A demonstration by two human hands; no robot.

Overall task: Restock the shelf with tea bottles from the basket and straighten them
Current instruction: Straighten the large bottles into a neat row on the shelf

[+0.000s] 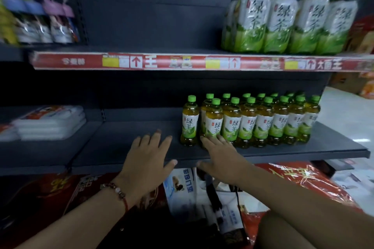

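Several small green-tea bottles (251, 121) with green caps stand in rows on the right half of the dark middle shelf (125, 147). One bottle (189, 121) stands a little apart at the left end of the group. My right hand (219, 155) is flat and open, its fingertips touching the base of the front-left bottle (214, 121). Over the shelf's front edge to its left hovers my left hand (148, 157), with a bead bracelet on the wrist, fingers spread and holding nothing. No basket is visible.
Larger green-tea bottles (287, 16) stand on the upper shelf, right, above a red price strip (182, 62). White packets (50, 121) lie at the left of the middle shelf. Red bags (303, 180) and boxes (182, 184) sit below the shelf.
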